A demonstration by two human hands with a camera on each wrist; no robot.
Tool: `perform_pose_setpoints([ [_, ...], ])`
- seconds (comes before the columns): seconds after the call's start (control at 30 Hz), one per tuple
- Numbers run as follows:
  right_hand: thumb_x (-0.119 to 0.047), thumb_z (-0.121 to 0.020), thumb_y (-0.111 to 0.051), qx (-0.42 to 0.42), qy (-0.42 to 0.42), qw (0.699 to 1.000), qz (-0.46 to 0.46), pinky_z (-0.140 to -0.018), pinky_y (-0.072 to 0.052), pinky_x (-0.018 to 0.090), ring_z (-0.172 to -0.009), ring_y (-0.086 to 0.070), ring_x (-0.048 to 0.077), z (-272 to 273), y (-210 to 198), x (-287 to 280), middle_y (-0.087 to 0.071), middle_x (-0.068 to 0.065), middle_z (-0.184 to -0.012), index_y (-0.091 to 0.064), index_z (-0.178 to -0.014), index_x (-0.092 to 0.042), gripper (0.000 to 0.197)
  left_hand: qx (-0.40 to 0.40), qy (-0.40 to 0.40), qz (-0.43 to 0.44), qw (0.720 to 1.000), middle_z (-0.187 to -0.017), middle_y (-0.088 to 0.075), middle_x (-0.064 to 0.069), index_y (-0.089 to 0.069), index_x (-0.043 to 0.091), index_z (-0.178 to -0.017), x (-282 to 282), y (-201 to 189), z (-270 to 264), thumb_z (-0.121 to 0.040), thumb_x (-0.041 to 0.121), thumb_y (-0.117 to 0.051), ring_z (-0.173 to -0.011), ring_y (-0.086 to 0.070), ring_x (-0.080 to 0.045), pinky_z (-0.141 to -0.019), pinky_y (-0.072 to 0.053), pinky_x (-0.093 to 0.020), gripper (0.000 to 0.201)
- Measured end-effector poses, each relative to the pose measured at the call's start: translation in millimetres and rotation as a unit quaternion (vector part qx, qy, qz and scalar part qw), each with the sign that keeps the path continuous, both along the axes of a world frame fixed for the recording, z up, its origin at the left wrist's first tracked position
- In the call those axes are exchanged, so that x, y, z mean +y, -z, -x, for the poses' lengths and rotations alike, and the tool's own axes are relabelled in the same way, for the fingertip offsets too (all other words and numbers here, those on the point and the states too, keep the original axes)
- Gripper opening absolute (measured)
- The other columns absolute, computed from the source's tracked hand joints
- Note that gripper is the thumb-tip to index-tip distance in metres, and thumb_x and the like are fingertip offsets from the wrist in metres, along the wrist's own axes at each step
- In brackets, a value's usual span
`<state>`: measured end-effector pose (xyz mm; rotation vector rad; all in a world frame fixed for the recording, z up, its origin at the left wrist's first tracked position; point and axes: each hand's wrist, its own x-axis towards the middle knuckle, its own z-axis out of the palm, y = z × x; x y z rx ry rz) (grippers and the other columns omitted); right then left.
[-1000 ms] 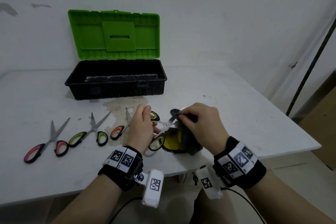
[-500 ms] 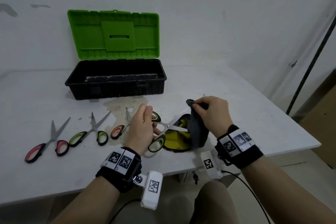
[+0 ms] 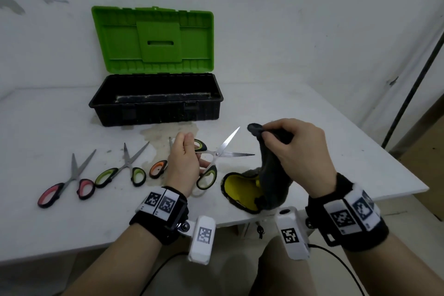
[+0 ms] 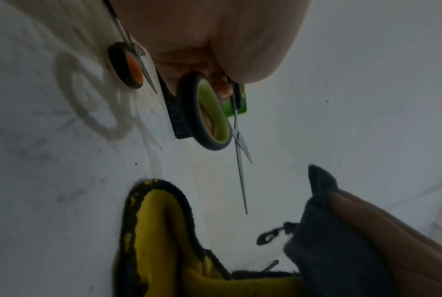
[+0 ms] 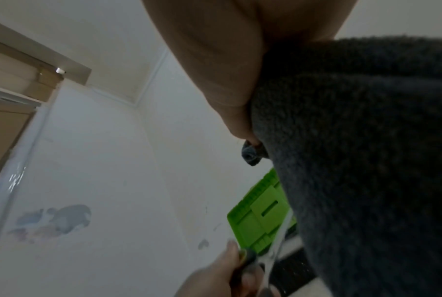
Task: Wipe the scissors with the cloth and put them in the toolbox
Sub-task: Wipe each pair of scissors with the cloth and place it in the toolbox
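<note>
My left hand (image 3: 185, 163) grips green-handled scissors (image 3: 216, 154) by the handles, blades spread apart and pointing right, held just above the table. In the left wrist view the scissors (image 4: 236, 140) hang below my palm. My right hand (image 3: 295, 149) pinches a dark grey cloth (image 3: 271, 173) with a yellow inner side, lifted to the right of the blade tips; its lower end rests on the table. The cloth (image 5: 367, 160) fills the right wrist view. The black toolbox (image 3: 156, 101) stands behind, its green lid (image 3: 153, 38) raised.
Several more scissors lie left on the white table (image 3: 336, 151): a red-handled pair (image 3: 64, 185), a green-handled pair (image 3: 125, 168) and an orange-handled pair (image 3: 158, 168) partly behind my left hand. The table's front edge is close to my wrists. A dark pole (image 3: 413, 79) leans at the right.
My right hand has pulled the cloth off the blades, up and to the right. The scissors' blades now stand bare and apart. My left hand has stayed nearly in place.
</note>
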<state>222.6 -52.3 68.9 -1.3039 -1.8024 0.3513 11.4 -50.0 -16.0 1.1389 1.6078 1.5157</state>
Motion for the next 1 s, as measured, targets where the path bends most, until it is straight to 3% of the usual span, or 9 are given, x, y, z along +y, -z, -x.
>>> perform_pose_setpoints([
  [0.1,-0.02,-0.085,-0.068,-0.053,-0.028,0.998,-0.011,-0.072,-0.039,0.003,-0.08,-0.059,0.0,18.7,14.1,5.1,-0.068,-0.013,-0.086,-0.076,-0.094,-0.026,0.013,0.006,0.005,0.002,1.0,-0.085,-0.056,-0.012,-0.048,0.03,-0.087,-2.3,-3.0,-5.5,-0.106,0.044,-0.029,-0.056,-0.068,-0.026,-0.058,-0.057,-0.055,0.031],
  [0.27,-0.019,-0.086,-0.068,-0.094,-0.05,0.994,-0.008,-0.069,-0.035,0.002,-0.079,-0.055,0.006,35.1,38.7,26.7,-0.069,-0.003,-0.091,-0.076,-0.097,-0.02,0.014,0.002,0.03,-0.016,0.999,-0.09,-0.053,-0.008,-0.047,0.021,-0.093,-5.7,-7.6,-16.1,-0.109,0.037,-0.029,-0.054,-0.066,-0.021,-0.047,-0.053,-0.035,0.029],
  [0.47,-0.017,-0.088,-0.065,-0.061,0.03,0.997,0.03,-0.082,-0.048,0.025,-0.089,-0.064,0.017,19.5,31.3,53.1,-0.072,0.002,-0.092,-0.076,-0.094,-0.014,0.013,0.01,0.039,-0.011,0.999,-0.089,-0.053,-0.004,-0.047,0.015,-0.097,-8.5,-5.4,-11.0,-0.108,0.039,-0.031,-0.054,-0.067,-0.021,-0.05,-0.052,-0.036,0.031],
  [0.6,-0.017,-0.088,-0.063,-0.014,0.068,0.997,0.027,-0.067,-0.036,0.001,-0.083,-0.063,0.01,0.5,27.1,55.8,-0.07,-0.006,-0.085,-0.074,-0.093,-0.017,0.011,0.023,0.02,-0.008,1.0,-0.09,-0.055,-0.009,-0.049,0.024,-0.092,-8.3,-3.6,-5.3,-0.108,0.04,-0.03,-0.053,-0.067,-0.017,-0.052,-0.056,-0.041,0.029],
  [0.67,-0.016,-0.089,-0.061,0.003,0.048,0.999,-0.011,-0.068,-0.036,-0.001,-0.08,-0.06,0.002,-1.3,22.6,42.6,-0.069,-0.011,-0.085,-0.072,-0.096,-0.021,0.014,0.027,0.01,-0.001,1.0,-0.091,-0.057,-0.015,-0.049,0.027,-0.09,-6.0,-2.8,-3.2,-0.108,0.041,-0.029,-0.053,-0.067,-0.016,-0.055,-0.057,-0.046,0.03],
  [0.73,-0.017,-0.09,-0.061,0.0,-0.001,0.999,-0.037,-0.073,-0.04,0.003,-0.082,-0.061,-0.001,5.1,20.4,26.4,-0.07,-0.013,-0.088,-0.072,-0.1,-0.023,0.016,0.031,0.003,0.006,0.999,-0.09,-0.059,-0.018,-0.049,0.029,-0.09,-3.9,-1.7,-3.1,-0.107,0.043,-0.028,-0.054,-0.067,-0.017,-0.058,-0.058,-0.05,0.031],
  [0.8,-0.018,-0.091,-0.062,-0.031,-0.05,0.998,-0.037,-0.076,-0.043,0.007,-0.082,-0.061,0.0,17.5,24.6,15.7,-0.07,-0.013,-0.089,-0.07,-0.105,-0.024,0.017,0.039,-0.001,0.011,0.999,-0.082,-0.056,-0.012,-0.05,0.029,-0.09,-3.6,-2.3,-6.9,-0.107,0.044,-0.028,-0.058,-0.068,-0.022,-0.062,-0.058,-0.052,0.031],
  [0.93,-0.015,-0.09,-0.063,-0.121,-0.123,0.984,-0.042,-0.079,-0.046,0.022,-0.084,-0.064,0.015,45.7,46.7,14.8,-0.07,-0.002,-0.09,-0.073,-0.1,-0.018,0.015,0.026,0.009,-0.002,1.0,-0.082,-0.055,-0.013,-0.049,0.019,-0.093,-3.3,-5.0,-16.2,-0.107,0.042,-0.03,-0.063,-0.069,-0.031,-0.06,-0.057,-0.056,0.032],
  [1.0,-0.016,-0.089,-0.066,-0.135,-0.148,0.979,-0.03,-0.08,-0.048,0.027,-0.085,-0.063,0.02,53.8,54.4,16.2,-0.067,0.003,-0.094,-0.075,-0.101,-0.014,0.016,0.038,-0.003,-0.004,0.999,-0.078,-0.053,-0.006,-0.049,0.022,-0.091,-3.4,-4.9,-16.8,-0.104,0.046,-0.031,-0.072,-0.066,-0.038,-0.065,-0.055,-0.061,0.033],
])
